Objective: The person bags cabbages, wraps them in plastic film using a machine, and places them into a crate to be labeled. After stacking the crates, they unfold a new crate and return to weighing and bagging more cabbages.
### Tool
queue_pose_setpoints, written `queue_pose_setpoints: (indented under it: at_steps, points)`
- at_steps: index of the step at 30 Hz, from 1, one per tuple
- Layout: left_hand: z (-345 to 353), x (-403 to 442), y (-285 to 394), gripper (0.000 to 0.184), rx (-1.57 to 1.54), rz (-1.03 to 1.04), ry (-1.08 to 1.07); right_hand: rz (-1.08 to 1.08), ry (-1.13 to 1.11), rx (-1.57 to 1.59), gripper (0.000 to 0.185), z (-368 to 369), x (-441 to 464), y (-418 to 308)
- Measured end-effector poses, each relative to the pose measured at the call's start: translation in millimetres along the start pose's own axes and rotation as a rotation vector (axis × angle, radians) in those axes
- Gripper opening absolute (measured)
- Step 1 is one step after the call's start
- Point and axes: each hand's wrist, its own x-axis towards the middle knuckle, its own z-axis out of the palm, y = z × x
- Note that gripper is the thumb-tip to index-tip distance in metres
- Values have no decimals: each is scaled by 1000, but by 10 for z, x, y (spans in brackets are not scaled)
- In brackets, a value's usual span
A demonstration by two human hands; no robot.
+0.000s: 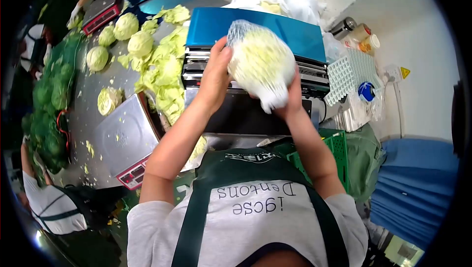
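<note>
A pale green cabbage (260, 60) in clear plastic film is held up between my two hands, over a blue-topped wrapping machine (300, 38). My left hand (215, 72) presses on its left side, fingers curved against the film. On its lower right side, my right hand (291, 94) grips it, with part of the fingers hidden behind the cabbage. The film is bunched and twisted at the cabbage's lower end.
Loose leaves (169, 70) and several bare cabbages (140, 44) lie on the metal table to the left. A scale (125, 136) stands nearer. Green net bags (51, 94) and co-workers are at far left; a green crate (339, 156) is at right.
</note>
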Motion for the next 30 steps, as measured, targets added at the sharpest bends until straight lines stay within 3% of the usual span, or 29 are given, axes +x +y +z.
queue_pose_setpoints:
  at_steps: [4,7,8,10,11,12,13,14,16,20,23,25,26,28,29,30]
  points:
    - [92,960,-54,90,508,346,80,-260,77,-556,57,-422,787,-423]
    - [-194,1467,-218,105,772,212,59,-291,29,-970,60,-742,1178,-502]
    - [-303,1540,-293,105,832,129,86,-179,85,-1172,58,-848,1202,-574]
    - [-497,1527,-190,100,1037,214,88,-344,122,-1702,55,-976,1191,-716]
    - [-465,1347,19,91,1187,294,72,-432,66,-1719,51,-921,1079,-860]
    - [-561,1230,160,75,1330,476,26,-383,29,-1697,42,-764,934,-1042]
    - [-593,1061,375,62,1518,618,-97,-525,-162,-1815,36,-807,854,-1178]
    - [-776,1023,533,52,1691,717,-358,-668,-360,-1919,30,-879,800,-1278]
    - [-799,940,792,50,2116,467,-1000,-632,-773,-2028,19,-945,751,-1312]
    - [-929,1102,550,51,2129,668,-1190,-616,-957,-1952,6,-1107,878,-1102]
    - [-986,935,550,32,1924,560,-969,-418,-613,-1827,4,-1089,685,-1054]
    - [-1018,631,459,15,1752,181,-688,-269,-590,-1742,5,-1015,411,-1058]
    - [-855,445,529,11,1714,53,-656,-165,-586,-1688,5,-954,284,-1082]
    - [-422,252,862,11,1555,-192,-672,286,-595,-1673,8,-430,163,-1444]
    - [-243,231,1072,11,1370,-221,-622,503,-638,-1466,9,-126,191,-1665]
    - [-95,203,1340,16,1020,-469,-404,706,-675,-1249,10,127,238,-1861]
